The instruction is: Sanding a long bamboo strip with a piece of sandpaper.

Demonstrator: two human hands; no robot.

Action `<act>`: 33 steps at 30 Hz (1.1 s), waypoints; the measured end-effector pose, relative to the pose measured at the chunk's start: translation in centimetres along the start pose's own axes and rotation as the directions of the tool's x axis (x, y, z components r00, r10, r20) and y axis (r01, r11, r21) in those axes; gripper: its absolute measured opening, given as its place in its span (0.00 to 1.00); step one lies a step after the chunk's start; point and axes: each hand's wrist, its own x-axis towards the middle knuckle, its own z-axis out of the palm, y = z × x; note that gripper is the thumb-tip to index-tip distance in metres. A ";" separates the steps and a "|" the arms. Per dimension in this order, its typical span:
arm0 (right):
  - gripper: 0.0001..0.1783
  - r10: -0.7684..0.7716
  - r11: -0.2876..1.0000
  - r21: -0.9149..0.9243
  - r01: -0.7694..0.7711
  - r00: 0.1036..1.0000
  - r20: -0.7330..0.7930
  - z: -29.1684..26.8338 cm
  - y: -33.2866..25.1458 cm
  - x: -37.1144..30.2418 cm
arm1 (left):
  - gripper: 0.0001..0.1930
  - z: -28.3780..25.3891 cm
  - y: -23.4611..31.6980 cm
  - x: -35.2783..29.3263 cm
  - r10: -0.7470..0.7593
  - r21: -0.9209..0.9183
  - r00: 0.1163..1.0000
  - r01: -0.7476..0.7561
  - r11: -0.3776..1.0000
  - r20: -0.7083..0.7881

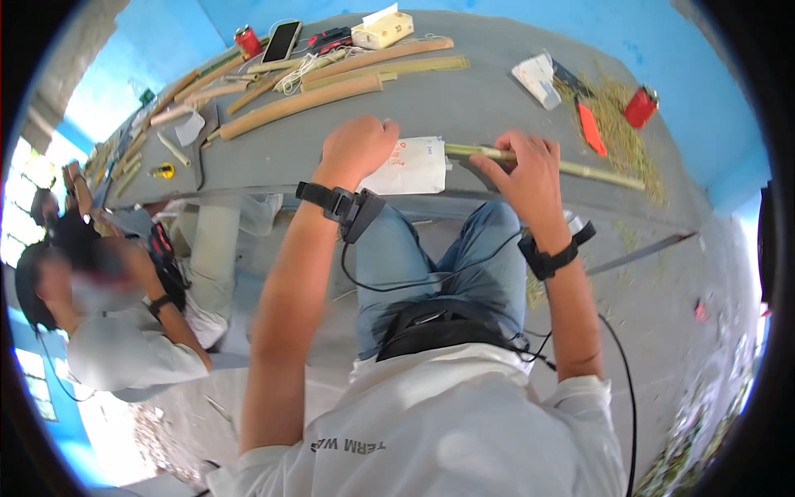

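So the big thing here is the grey table (464,99), curving right across the view. Off to the left there's a co-worker (124,348) in a pale top, sitting on the near side of it. Shavings (621,120) are heaped over on the right, and a bunch of bamboo pieces (302,108) lies across the far left part, some overlapping, with a white cord (298,76) tangled on top.

Next down is the stick (596,173), lying crosswise near the front edge, its right end reaching the shavings. The right hand (526,166) has it gripped, fingers over the top and thumb on the near side. The stick's left end meets the paper (414,170); can't tell if it runs underneath. The left hand (360,151) is curled up at the paper's left side, but I honestly can't tell whether it's pinching anything.

Smaller stuff: a tissue box (383,31) at the back, a phone (281,42) left of it, a red can (247,41) just beside that, an orange tool (591,130) by the shavings, and a little yellow gadget (163,171) far left.
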 end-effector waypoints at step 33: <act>0.23 0.003 0.993 -0.120 0.015 0.989 0.146 0.7 -0.3 0.0 | 0.22 2.0 -0.1 -1.2 0.040 -0.032 0.958 -0.051 0.998 -0.285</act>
